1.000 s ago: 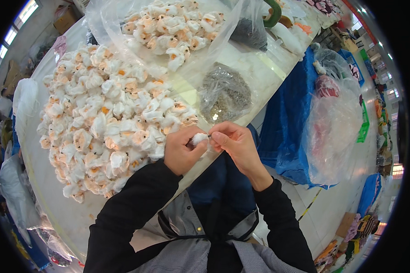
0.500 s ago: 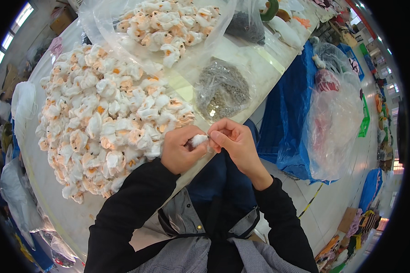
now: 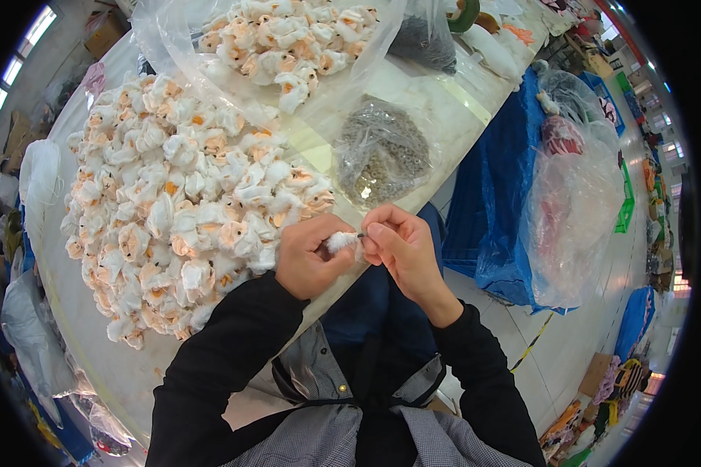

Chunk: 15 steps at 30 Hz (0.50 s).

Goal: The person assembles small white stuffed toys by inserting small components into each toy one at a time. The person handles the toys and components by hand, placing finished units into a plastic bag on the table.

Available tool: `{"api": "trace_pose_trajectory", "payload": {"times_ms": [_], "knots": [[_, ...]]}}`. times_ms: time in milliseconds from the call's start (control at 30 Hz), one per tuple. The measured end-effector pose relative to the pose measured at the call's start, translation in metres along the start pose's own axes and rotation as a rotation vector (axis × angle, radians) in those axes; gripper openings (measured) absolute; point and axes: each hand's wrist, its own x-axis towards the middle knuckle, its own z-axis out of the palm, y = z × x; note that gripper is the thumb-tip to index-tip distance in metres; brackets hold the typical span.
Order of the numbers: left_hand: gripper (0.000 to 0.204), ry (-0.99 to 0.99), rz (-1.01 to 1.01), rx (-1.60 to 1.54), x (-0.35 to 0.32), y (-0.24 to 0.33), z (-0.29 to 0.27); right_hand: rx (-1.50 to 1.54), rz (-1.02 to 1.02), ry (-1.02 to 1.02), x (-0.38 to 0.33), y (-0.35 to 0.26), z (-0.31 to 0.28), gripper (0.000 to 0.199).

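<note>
My left hand (image 3: 307, 258) is closed round a small white fluffy plush piece (image 3: 340, 242), at the table edge in front of me. Thumb and fingers of my right hand (image 3: 403, 251) pinch a tiny dark piece (image 3: 361, 236) at the right end of the fluff; its exact kind is too small to make out. Beside my left hand lies a big heap of white and peach plush pieces (image 3: 163, 210), some with dark dots and orange patches. A clear plastic bag of small brownish-grey parts (image 3: 385, 152) lies just beyond my right hand.
More plush pieces lie by an open clear plastic bag (image 3: 370, 74) at the far side of the table (image 3: 413, 93). A bag of dark grey material (image 3: 422, 43) sits there too. To the right stands a blue-lined container (image 3: 491, 202) with plastic-wrapped items.
My right fingers have shifted slightly right and turned, so the dark piece at the fluff's end shows more. My left hand stays in nearly the same place.
</note>
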Motion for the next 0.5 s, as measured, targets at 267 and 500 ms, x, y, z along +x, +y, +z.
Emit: {"api": "trace_pose_trajectory", "payload": {"times_ms": [267, 500], "knots": [[0.01, -0.021, -0.031, 0.039, 0.0, 0.004, -0.003, -0.442, -0.206, 0.158, -0.008, -0.01, 0.01, 0.017], [0.01, -0.082, -0.002, 0.027, 0.0, 0.006, 0.0, -0.757, -0.26, -0.011, -0.016, -0.026, -0.001, 0.012]]}}
